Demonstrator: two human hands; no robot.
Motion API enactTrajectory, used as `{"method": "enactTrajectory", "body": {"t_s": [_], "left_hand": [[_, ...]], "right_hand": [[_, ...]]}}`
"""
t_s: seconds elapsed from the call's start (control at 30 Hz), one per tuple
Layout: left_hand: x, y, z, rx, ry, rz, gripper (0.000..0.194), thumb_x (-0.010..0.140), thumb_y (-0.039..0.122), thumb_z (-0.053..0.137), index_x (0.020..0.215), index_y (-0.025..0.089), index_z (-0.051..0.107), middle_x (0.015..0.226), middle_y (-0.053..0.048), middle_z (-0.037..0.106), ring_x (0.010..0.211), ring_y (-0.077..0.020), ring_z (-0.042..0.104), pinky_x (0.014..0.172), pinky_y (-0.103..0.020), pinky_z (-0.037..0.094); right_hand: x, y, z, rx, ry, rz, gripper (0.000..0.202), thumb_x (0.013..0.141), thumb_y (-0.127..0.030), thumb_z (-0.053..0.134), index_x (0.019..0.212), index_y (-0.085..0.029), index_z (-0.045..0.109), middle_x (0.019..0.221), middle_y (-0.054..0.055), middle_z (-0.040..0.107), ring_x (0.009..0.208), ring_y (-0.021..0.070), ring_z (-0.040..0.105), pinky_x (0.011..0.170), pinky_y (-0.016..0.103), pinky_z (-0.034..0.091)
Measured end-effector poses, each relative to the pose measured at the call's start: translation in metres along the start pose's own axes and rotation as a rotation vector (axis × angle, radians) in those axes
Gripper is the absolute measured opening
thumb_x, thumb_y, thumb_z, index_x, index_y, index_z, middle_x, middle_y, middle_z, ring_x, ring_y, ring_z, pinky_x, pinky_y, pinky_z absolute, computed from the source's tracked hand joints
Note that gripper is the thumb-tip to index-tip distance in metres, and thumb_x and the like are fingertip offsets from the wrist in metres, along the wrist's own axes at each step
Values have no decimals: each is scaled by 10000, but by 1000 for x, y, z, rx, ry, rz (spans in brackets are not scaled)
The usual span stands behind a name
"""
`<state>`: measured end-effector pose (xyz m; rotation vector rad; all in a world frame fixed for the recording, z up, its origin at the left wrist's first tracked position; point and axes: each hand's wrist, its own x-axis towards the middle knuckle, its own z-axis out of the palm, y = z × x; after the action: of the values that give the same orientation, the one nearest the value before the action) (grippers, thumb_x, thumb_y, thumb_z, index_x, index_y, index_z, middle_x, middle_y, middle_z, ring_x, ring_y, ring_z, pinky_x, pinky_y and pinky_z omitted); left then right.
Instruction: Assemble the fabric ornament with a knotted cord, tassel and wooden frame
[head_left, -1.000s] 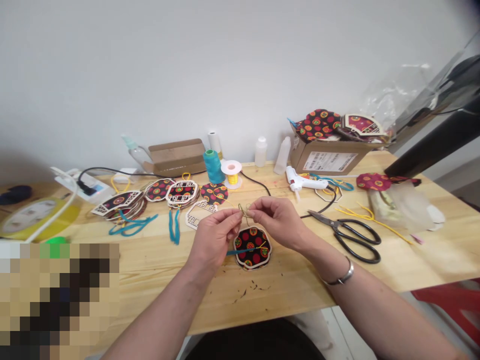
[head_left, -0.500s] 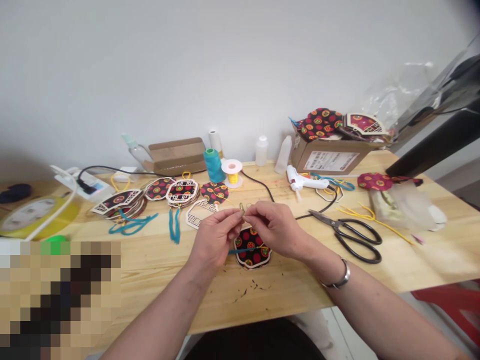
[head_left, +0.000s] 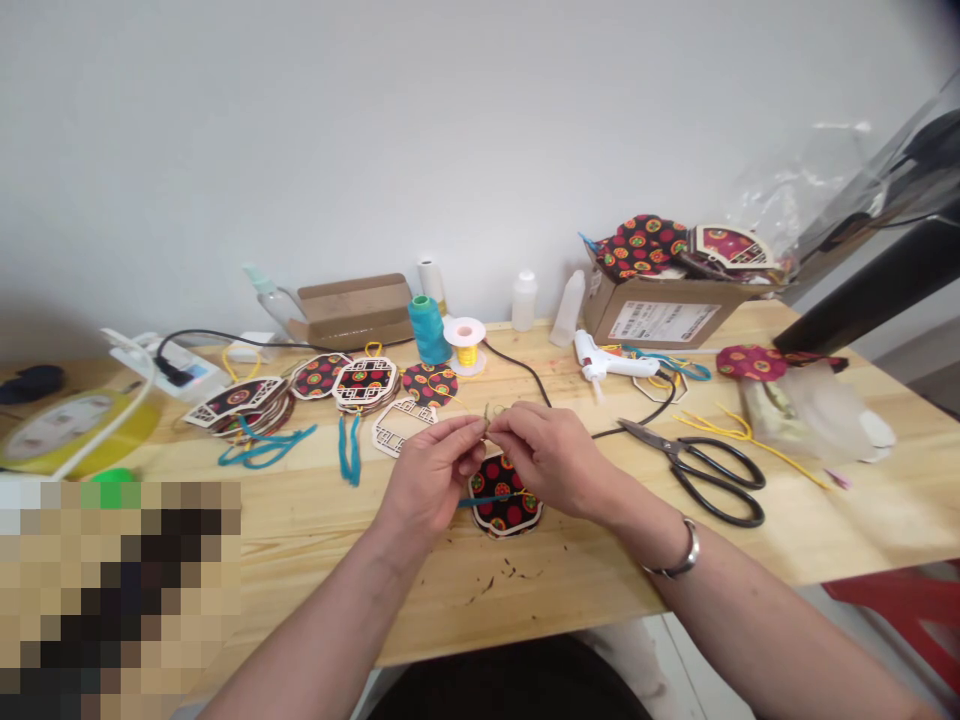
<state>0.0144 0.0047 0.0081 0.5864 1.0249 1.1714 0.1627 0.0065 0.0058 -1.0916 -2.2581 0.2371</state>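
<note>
My left hand (head_left: 436,468) and my right hand (head_left: 546,458) meet fingertip to fingertip over the table, both pinched closed. Between them is a thin yellow cord (head_left: 487,412), its small end sticking up above the fingertips. Just below lies a patterned fabric ornament (head_left: 505,510) with a pale wooden rim, partly covered by my right hand. A teal cord (head_left: 484,501) and a bit of yellow cord cross its face. Behind my left hand rests a pale openwork wooden frame (head_left: 394,428), with a patterned fabric piece (head_left: 430,383) beyond it.
Black-handled scissors (head_left: 694,465) and a white glue gun (head_left: 611,360) lie to the right. Behind stand a teal thread cone (head_left: 429,330), a spool of yellow cord (head_left: 466,350) and a cardboard box (head_left: 660,312) of ornaments. Finished-looking ornaments (head_left: 365,384) with tassels lie left.
My fingertips shift very slightly at the cord, and its end above them looks a little different. Everything on the table stays in place.
</note>
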Motion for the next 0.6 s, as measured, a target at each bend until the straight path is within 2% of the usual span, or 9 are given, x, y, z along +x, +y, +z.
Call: {"method": "enactTrajectory", "body": {"t_s": [0.2,0.33,0.43,0.5,0.6], "left_hand": [[1,-2,-2,-14,-7,-12,241,490,205,821,664,97,693,545,9,576,474,-40,467,423,-141,304],[2,-2,-3,-24,-13,-14,229,497,199,819,660,104,690,540,10,587,463,-38,466,422,-139,316],[2,-2,-4,-25,-14,-13,229,497,191,817,668,106,691,571,1,612,468,-43,478,420,-142,324],[2,-1,-4,-23,-14,-11,231,494,190,817,666,104,690,585,-3,620,468,-41,478,416,-142,319],[1,-1,-3,-13,-15,2,227,506,196,813,671,101,688,612,-10,629,467,-34,474,412,-141,305]], "right_hand": [[-1,2,1,-110,-32,-63,187,883,-138,400,802,-149,569,735,42,595,644,126,505,574,252,322],[-2,-2,-4,-3,-58,-96,174,881,-196,418,801,-151,566,730,35,593,636,119,499,570,244,329],[-2,-7,-9,169,-44,-110,156,847,-205,466,721,-159,546,666,9,556,597,101,469,561,233,331],[-1,-9,-10,282,32,-37,205,839,-213,482,642,-164,510,597,-12,501,550,86,425,540,228,320],[2,-4,-7,418,191,228,282,855,-271,484,591,-170,479,535,-35,425,513,79,372,508,229,299]]}}
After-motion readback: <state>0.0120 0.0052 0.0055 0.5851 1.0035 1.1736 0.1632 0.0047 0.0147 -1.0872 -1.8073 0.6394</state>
